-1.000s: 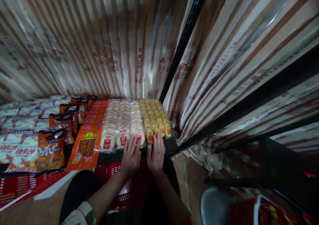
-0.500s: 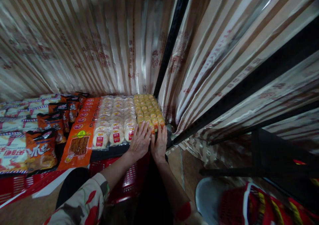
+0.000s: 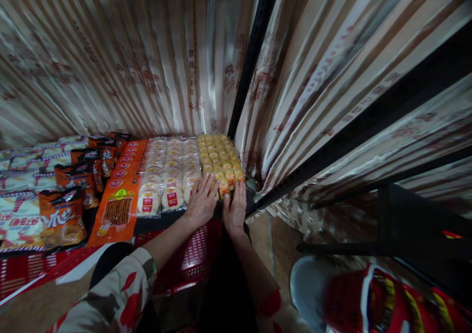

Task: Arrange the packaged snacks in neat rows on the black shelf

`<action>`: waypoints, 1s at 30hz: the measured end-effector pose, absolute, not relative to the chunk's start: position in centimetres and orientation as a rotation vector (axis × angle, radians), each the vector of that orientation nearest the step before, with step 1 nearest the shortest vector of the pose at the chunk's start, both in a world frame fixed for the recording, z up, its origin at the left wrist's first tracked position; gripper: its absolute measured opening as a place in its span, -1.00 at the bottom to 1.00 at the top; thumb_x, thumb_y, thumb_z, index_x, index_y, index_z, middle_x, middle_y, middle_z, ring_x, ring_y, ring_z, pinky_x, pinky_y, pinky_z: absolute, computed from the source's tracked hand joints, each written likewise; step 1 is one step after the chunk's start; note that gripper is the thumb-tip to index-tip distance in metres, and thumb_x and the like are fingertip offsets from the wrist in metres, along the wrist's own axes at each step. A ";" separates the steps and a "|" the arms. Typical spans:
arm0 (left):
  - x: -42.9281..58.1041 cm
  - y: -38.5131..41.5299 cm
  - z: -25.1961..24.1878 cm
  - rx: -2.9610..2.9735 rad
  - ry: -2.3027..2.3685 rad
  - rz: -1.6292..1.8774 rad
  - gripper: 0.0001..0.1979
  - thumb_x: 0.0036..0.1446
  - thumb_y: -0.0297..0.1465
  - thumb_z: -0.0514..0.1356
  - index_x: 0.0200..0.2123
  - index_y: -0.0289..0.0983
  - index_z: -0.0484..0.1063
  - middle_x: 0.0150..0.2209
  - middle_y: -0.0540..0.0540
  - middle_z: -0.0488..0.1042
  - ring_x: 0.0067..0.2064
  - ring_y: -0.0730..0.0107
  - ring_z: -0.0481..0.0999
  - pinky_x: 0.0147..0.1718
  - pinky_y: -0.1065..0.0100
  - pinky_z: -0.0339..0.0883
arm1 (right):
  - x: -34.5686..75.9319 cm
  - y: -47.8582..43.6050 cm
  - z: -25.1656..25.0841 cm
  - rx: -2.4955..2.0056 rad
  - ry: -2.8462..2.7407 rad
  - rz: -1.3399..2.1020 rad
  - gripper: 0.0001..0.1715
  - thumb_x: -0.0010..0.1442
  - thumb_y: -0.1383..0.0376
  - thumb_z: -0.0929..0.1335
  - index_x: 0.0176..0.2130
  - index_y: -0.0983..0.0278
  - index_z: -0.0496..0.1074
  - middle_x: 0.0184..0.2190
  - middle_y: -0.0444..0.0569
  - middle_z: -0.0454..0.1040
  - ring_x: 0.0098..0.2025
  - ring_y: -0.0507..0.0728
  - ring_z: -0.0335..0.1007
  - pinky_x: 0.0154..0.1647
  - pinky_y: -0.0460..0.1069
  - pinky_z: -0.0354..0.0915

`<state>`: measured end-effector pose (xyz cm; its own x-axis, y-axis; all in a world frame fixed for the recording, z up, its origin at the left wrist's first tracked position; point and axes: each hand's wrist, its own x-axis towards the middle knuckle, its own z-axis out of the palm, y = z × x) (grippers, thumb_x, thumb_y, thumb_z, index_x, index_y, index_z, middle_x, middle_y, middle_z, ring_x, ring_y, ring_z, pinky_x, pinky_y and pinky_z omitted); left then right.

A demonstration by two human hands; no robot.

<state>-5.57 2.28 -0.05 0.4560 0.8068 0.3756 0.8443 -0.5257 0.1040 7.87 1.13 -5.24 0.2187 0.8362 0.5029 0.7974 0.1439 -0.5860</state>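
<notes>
Small yellow wrapped snacks (image 3: 217,153) stand in close rows at the right end of a dark shelf (image 3: 162,221). My left hand (image 3: 202,200) lies with its fingers stretched over the front left of these rows, beside the clear packs of round white cakes (image 3: 172,190). My right hand (image 3: 235,210) has its fingers straight and rests against the front right of the yellow rows. Neither hand is wrapped around anything. Some front yellow packs show between the hands, while others are hidden under the fingers.
Left of the cakes lie an orange pack of brown sticks (image 3: 120,200), orange snack bags (image 3: 62,220) and white bags (image 3: 22,220). A red basket (image 3: 191,259) is below the shelf. Black posts (image 3: 254,57) stand before a striped curtain (image 3: 165,52). Red packages (image 3: 346,298) sit lower right.
My left hand has slid slightly left, off the middle of the yellow rows' front, so more front packs show between my hands. My right hand stays at the right front.
</notes>
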 end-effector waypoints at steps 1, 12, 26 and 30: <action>-5.5 2.5 0.2 -2.599 -1.482 -0.598 -0.53 0.22 -0.41 -0.04 0.21 -0.31 0.11 0.30 -0.24 -0.03 0.33 0.16 -0.17 0.22 -0.03 -0.10 | 7.8 1.2 -5.2 -1.644 -1.544 0.053 -0.36 0.30 0.19 0.07 0.28 0.42 -0.08 0.28 0.25 -0.04 0.34 0.23 -0.26 0.22 0.27 0.00; -3.7 8.5 3.5 -2.728 -1.500 -0.522 -0.52 0.29 -0.30 -0.20 0.18 -0.38 0.15 0.25 -0.19 0.13 0.32 0.24 -0.08 0.24 0.05 -0.13 | 6.1 3.2 -4.7 -1.787 -1.423 -0.018 -0.28 0.30 0.11 0.03 0.29 0.48 -0.16 0.30 0.33 -0.13 0.34 0.28 -0.32 0.21 0.31 -0.07; -2.2 11.0 2.5 -2.876 -1.473 -0.319 -0.50 0.29 -0.27 -0.23 0.22 -0.32 0.11 0.25 -0.14 0.13 0.29 0.27 0.02 0.23 0.04 -0.11 | 5.7 4.0 -5.0 -1.847 -1.457 -0.133 -0.29 0.30 0.17 0.04 0.30 0.47 -0.24 0.28 0.37 -0.11 0.34 0.31 -0.31 0.19 0.34 -0.06; -2.2 11.1 2.5 -2.901 -1.474 -0.276 -0.51 0.29 -0.26 -0.22 0.21 -0.29 0.14 0.25 -0.11 0.13 0.29 0.27 0.02 0.23 0.06 -0.13 | 5.7 4.0 -5.2 -1.848 -1.456 -0.134 -0.29 0.29 0.17 0.05 0.30 0.46 -0.21 0.28 0.36 -0.11 0.33 0.32 -0.30 0.18 0.33 -0.05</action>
